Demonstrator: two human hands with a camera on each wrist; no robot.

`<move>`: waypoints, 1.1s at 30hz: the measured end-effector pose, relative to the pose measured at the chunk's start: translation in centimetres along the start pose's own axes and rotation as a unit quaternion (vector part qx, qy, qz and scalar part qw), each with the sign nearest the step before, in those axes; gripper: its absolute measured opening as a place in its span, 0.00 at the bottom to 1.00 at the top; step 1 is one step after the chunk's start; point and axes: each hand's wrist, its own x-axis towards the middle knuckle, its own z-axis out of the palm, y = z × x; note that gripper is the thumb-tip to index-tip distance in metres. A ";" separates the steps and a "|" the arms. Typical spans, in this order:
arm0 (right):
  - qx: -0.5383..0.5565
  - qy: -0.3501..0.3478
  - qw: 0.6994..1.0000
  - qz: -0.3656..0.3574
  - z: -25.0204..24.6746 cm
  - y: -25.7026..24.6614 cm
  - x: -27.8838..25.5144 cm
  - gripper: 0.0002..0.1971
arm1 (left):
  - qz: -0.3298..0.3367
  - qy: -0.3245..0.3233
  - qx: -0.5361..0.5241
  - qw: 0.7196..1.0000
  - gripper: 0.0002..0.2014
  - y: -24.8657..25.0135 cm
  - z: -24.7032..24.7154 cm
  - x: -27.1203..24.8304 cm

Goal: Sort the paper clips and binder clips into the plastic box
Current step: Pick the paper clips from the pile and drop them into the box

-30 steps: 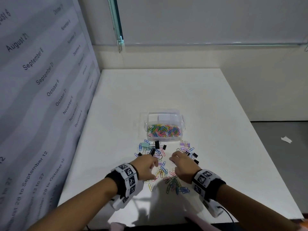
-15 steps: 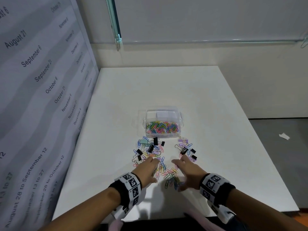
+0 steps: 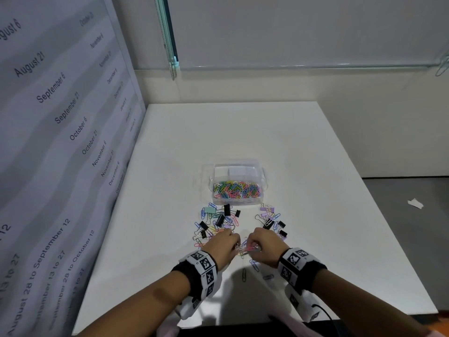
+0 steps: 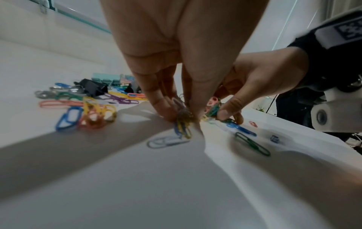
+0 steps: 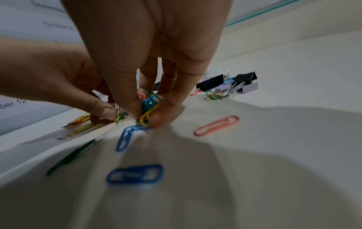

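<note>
A clear plastic box [image 3: 237, 183] stands mid-table, its near half full of coloured paper clips. In front of it lie two heaps of loose paper clips mixed with black, mint and lilac binder clips [image 3: 220, 219]. My left hand [image 3: 222, 245] and right hand [image 3: 263, 244] meet at the near end of the heaps, knuckles up. The left hand's fingertips [image 4: 168, 114] pinch a small bunch of paper clips [image 4: 183, 122] against the table. The right hand's fingertips [image 5: 162, 117] pinch another bunch of blue, yellow and green paper clips [image 5: 147, 106].
A few stray paper clips [image 3: 244, 274] lie near my wrists, among them a pink one [image 5: 216, 125] and a blue one [image 5: 135, 174]. A calendar banner [image 3: 56, 142] walls the table's left side. The table edge [image 3: 388, 229] drops to the floor at right.
Both hands went from flat, spread fingers on the heap to curled fingers drawn together, each gathering a bunch of paper clips. They slid slightly toward me.
</note>
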 end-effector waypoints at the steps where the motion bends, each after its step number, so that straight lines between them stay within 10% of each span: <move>1: -0.001 0.005 1.000 0.007 -0.3 0.0 0.0 0.09 | -0.003 0.003 -0.003 1.000 0.13 -0.2 -0.2 0.0; 22: 0.077 0.167 0.980 0.075 -10.0 -2.3 7.3 0.09 | -0.091 0.123 -0.136 0.979 0.12 -1.9 -9.3 3.9; 33: 0.017 0.065 0.997 0.026 -5.7 -1.3 4.1 0.11 | -0.108 0.136 -0.233 0.957 0.19 -1.9 -10.0 6.6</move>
